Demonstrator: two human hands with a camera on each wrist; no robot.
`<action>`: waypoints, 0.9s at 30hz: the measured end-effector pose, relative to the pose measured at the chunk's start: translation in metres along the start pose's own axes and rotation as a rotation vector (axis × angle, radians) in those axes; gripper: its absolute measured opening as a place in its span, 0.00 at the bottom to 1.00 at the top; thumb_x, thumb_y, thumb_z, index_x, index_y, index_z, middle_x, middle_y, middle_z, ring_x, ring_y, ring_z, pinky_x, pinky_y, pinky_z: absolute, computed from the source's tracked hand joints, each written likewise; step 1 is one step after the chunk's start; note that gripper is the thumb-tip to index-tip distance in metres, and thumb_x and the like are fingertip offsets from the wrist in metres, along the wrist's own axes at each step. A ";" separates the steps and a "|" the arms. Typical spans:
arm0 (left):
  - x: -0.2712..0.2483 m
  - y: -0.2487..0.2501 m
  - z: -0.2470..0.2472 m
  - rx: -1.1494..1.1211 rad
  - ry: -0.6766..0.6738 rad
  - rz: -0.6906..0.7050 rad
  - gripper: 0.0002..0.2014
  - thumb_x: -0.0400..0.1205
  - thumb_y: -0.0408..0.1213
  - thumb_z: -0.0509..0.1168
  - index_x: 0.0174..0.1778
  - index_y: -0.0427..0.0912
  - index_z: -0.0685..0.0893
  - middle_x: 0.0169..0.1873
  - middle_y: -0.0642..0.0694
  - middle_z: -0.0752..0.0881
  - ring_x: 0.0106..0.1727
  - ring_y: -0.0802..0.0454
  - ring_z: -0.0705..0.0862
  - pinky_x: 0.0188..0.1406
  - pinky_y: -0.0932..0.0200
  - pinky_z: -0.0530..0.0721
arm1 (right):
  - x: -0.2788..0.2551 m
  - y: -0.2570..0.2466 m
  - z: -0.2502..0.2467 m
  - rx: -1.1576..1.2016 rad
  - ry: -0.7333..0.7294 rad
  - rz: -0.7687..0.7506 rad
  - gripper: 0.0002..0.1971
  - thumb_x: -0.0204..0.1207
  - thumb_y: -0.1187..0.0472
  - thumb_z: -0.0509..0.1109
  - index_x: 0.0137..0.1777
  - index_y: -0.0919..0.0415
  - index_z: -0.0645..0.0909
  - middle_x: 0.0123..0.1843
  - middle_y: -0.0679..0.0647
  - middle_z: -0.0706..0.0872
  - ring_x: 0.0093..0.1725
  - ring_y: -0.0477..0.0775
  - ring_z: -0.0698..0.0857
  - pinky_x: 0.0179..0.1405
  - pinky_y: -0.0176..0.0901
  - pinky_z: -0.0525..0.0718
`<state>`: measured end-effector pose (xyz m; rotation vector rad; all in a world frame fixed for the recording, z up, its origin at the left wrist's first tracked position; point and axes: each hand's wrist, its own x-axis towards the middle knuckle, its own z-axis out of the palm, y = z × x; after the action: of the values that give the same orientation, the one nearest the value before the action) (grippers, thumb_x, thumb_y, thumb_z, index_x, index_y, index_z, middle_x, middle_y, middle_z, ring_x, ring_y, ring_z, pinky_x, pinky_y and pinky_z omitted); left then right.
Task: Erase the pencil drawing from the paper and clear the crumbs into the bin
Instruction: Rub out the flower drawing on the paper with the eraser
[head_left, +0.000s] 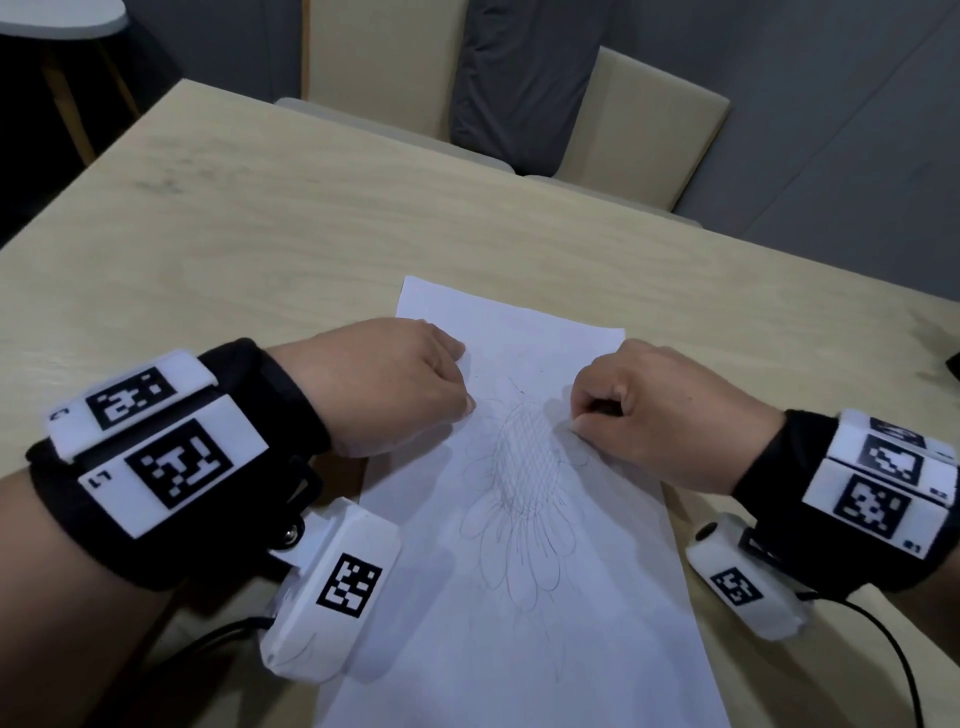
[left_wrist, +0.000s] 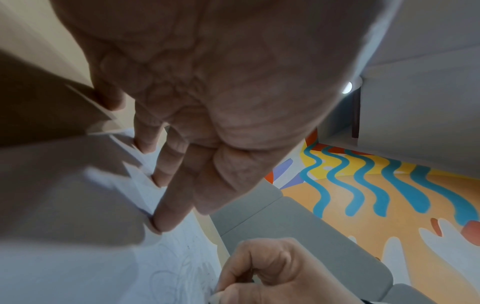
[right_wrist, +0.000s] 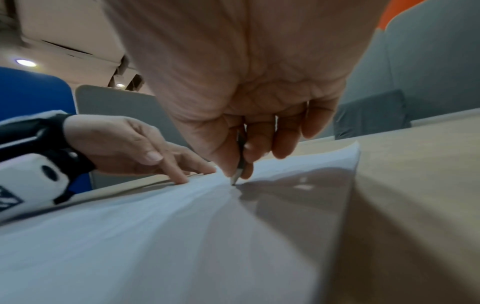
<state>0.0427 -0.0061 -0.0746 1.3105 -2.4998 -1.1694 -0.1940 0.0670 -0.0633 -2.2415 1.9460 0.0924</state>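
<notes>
Right hand (right_wrist: 259, 115) pinches pencil (right_wrist: 240, 160), hidden overhead | left hand (head_left: 395, 384) flat, pressing paper (head_left: 519, 597)

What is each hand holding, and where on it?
The right hand pinches a pencil low on its shaft, near the tip. The left hand holds nothing; its straight fingers press the paper.

Tabletop (head_left: 270, 218): pale wood-grain surface, matt. Paper (head_left: 524, 623): thin white sheet, matt, smooth, bearing grey pencil lines. Wrist bands (head_left: 270, 395): black cloth. Camera housings (head_left: 332, 587): white plastic, smooth. Chairs (head_left: 644, 130): beige upholstery, smooth.
</notes>
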 end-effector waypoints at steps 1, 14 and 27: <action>0.000 0.000 0.000 0.002 -0.001 -0.007 0.28 0.72 0.56 0.60 0.50 0.33 0.89 0.51 0.62 0.75 0.56 0.64 0.76 0.70 0.51 0.76 | 0.000 0.000 0.000 0.005 -0.002 -0.008 0.09 0.77 0.57 0.67 0.34 0.50 0.79 0.32 0.43 0.84 0.45 0.48 0.77 0.45 0.38 0.66; -0.001 0.002 -0.001 0.021 -0.006 0.029 0.20 0.82 0.50 0.64 0.52 0.35 0.90 0.65 0.62 0.80 0.74 0.65 0.73 0.71 0.61 0.72 | 0.001 0.009 -0.003 0.052 0.017 0.087 0.08 0.78 0.55 0.69 0.36 0.48 0.80 0.29 0.43 0.83 0.35 0.39 0.77 0.31 0.33 0.67; 0.004 -0.002 0.001 0.014 -0.013 0.007 0.28 0.75 0.55 0.61 0.51 0.31 0.88 0.50 0.62 0.72 0.53 0.65 0.72 0.63 0.57 0.76 | -0.004 -0.004 0.004 0.115 0.004 0.032 0.08 0.77 0.58 0.70 0.35 0.51 0.80 0.27 0.41 0.83 0.35 0.36 0.77 0.32 0.32 0.65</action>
<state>0.0417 -0.0094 -0.0776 1.3011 -2.5240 -1.1650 -0.1904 0.0724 -0.0663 -2.1398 1.9376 -0.0200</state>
